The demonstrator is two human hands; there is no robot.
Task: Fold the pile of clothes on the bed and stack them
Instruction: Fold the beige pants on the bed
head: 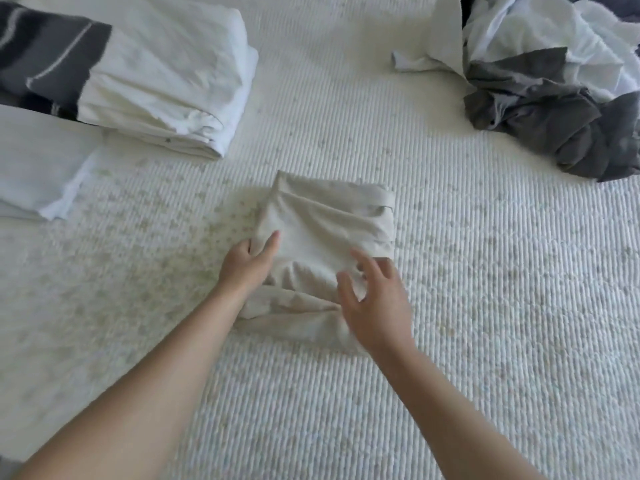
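A cream garment (325,230), folded into a small square, lies in the middle of the bed (485,306). My left hand (247,263) grips its left edge, thumb on top and fingers tucked under the fold. My right hand (375,301) hovers over the near right corner with fingers spread and blurred. A stack of folded white clothes (166,88) sits at the upper left. An unfolded pile of white and dark grey clothes (554,84) lies at the upper right.
A dark grey striped piece (41,57) lies behind the folded stack at the far left. A separate folded white piece (38,168) sits at the left edge. The ribbed white bedcover spreads between the stacks and the pile.
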